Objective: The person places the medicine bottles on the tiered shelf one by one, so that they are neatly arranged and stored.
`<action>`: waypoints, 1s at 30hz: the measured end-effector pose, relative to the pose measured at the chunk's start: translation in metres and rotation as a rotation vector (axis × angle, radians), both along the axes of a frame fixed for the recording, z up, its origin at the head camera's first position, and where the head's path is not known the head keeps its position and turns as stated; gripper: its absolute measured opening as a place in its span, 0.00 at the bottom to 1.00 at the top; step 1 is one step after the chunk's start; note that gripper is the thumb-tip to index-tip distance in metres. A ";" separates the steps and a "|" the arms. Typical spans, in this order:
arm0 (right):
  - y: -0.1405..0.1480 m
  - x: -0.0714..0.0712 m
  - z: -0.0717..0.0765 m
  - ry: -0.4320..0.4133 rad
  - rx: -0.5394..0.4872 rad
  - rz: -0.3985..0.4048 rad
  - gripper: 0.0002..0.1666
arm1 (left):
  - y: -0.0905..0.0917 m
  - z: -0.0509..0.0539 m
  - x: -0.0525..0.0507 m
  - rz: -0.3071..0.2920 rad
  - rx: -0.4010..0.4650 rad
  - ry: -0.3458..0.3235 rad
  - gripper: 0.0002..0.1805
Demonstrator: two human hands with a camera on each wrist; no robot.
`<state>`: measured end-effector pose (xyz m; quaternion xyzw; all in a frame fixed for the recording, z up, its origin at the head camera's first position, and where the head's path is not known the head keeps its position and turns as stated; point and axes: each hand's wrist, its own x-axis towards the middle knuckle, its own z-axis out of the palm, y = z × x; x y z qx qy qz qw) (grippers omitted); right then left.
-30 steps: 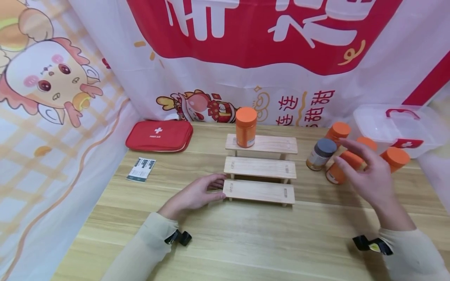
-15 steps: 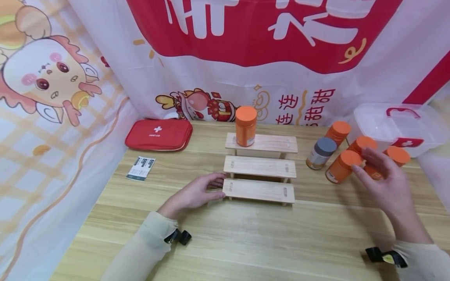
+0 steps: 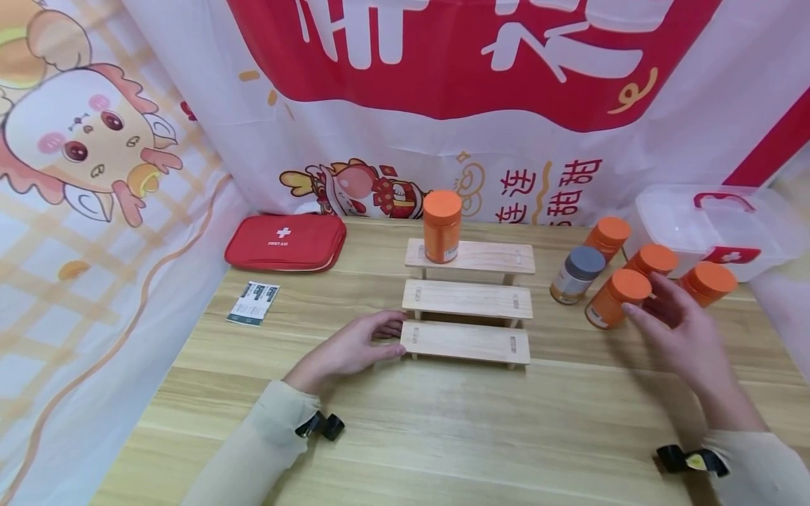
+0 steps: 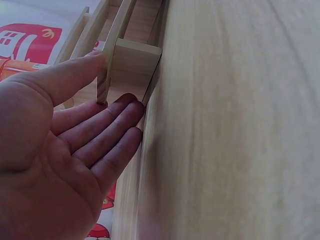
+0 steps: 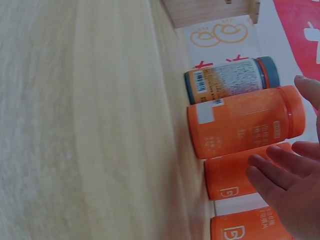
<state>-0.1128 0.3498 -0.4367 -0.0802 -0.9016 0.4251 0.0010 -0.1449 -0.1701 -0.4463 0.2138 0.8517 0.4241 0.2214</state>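
Observation:
A three-step wooden rack (image 3: 465, 342) stands mid-table. At the left end of its lowest step, my left hand (image 3: 351, 344) holds the board's corner between thumb and index finger; the other fingers extend beside the leg in the left wrist view. My right hand (image 3: 683, 330) is at the front orange bottle (image 3: 616, 301), its thumb by the orange cap and its fingers loosely extended along the far side; firm contact cannot be made out. In the right wrist view this bottle (image 5: 240, 122) lies between the grey-capped bottle (image 5: 225, 80) and further orange bottles.
One orange bottle (image 3: 441, 228) stands on the top step's left end. More orange bottles (image 3: 707, 282) and a clear first-aid box (image 3: 715, 225) are at the right. A red first-aid pouch (image 3: 285, 246) and a printed card (image 3: 253, 303) lie at the left.
My right hand has moved right past the grey-capped bottle, then slightly back left to the front orange bottle. The left hand has stayed at the rack.

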 end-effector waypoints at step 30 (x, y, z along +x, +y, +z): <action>-0.007 -0.010 -0.012 0.044 0.029 -0.024 0.48 | -0.001 -0.004 -0.002 -0.008 -0.001 0.009 0.33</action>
